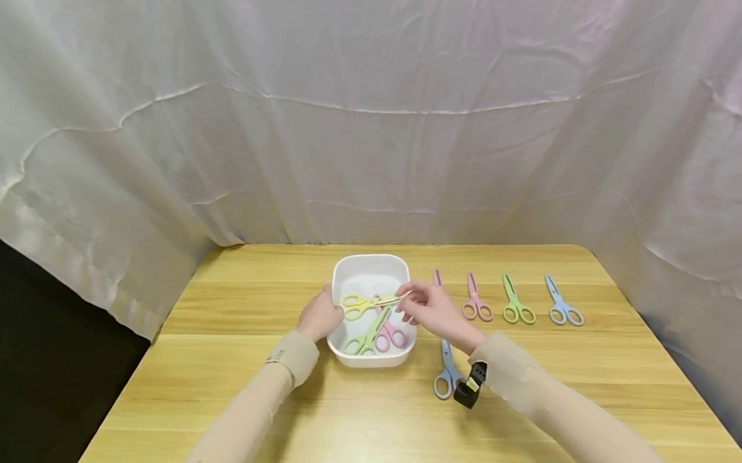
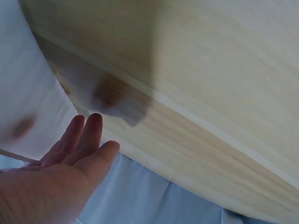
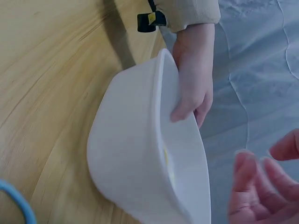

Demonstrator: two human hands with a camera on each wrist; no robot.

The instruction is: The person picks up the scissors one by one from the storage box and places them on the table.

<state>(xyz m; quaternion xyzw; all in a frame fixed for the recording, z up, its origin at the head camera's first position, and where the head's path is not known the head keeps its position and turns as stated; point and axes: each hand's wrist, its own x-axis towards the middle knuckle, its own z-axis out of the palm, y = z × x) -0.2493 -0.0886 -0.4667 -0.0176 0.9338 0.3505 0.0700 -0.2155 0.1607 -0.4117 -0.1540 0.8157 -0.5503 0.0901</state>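
Note:
A white plastic box [image 1: 364,360] holds yellow scissors [image 1: 356,306], green scissors [image 1: 368,333] and pink scissors [image 1: 392,336]. My left hand [image 1: 321,315] grips the box's left wall, its thumb over the rim in the right wrist view and fingers along the outside in the left wrist view. Above the box's right rim hovers my right hand [image 1: 432,310], fingertips by the yellow blades. In the right wrist view its fingers [image 3: 245,172] are loosely bent and spread from the thumb, with nothing between them.
Right of the box, pink scissors [image 1: 477,303], green scissors [image 1: 515,302] and blue scissors [image 1: 561,302] lie in a row on the wooden table [image 1: 590,383]. Another pink pair [image 1: 436,276] is partly hidden by my right hand. Blue scissors [image 1: 444,376] lie nearer, below the right wrist. A curtain [image 1: 375,155] hangs behind.

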